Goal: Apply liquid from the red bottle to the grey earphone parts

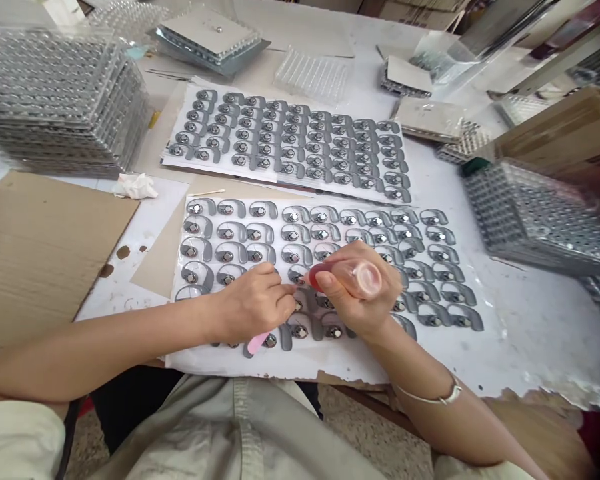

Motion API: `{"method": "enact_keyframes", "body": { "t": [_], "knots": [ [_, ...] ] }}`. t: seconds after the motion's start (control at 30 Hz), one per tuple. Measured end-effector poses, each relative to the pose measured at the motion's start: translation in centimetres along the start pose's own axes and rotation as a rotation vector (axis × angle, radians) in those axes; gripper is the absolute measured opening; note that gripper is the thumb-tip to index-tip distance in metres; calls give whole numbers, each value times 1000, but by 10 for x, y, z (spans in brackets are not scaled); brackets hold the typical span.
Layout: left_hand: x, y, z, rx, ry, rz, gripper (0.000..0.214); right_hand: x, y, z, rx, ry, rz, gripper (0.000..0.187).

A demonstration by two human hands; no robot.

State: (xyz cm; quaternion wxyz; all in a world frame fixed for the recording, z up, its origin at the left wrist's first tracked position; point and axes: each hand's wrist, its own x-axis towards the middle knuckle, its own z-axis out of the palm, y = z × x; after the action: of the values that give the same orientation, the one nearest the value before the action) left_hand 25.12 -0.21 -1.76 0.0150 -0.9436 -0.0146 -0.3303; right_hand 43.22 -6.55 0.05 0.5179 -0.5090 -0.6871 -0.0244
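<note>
A white sheet (330,363) near the table's front edge carries rows of several grey hook-shaped parts (294,235) with shiny metal centres. My left hand (253,303) is closed in a pinch on a thin pink tool (257,343), pressed down onto the lower rows. My right hand (363,293) is wrapped round a small clear bottle with a red tip (353,275), its tip pointing left toward my left hand's fingers. Both hands rest over the sheet's lower middle.
A second sheet (180,160) of grey parts lies behind the first. Stacks of clear blister trays stand at the far left (55,100) and right (540,213). Brown cardboard (40,247) lies at left, with a crumpled tissue (136,186) nearby.
</note>
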Motion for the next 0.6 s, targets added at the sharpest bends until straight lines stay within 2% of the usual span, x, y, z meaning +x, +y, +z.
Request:
{"method": "enact_keyframes", "body": {
  "t": [0.6],
  "knots": [
    [0,1,-1,-25,-9,-11,31,0,2,2,-52,39,-72,17]
  ]
}}
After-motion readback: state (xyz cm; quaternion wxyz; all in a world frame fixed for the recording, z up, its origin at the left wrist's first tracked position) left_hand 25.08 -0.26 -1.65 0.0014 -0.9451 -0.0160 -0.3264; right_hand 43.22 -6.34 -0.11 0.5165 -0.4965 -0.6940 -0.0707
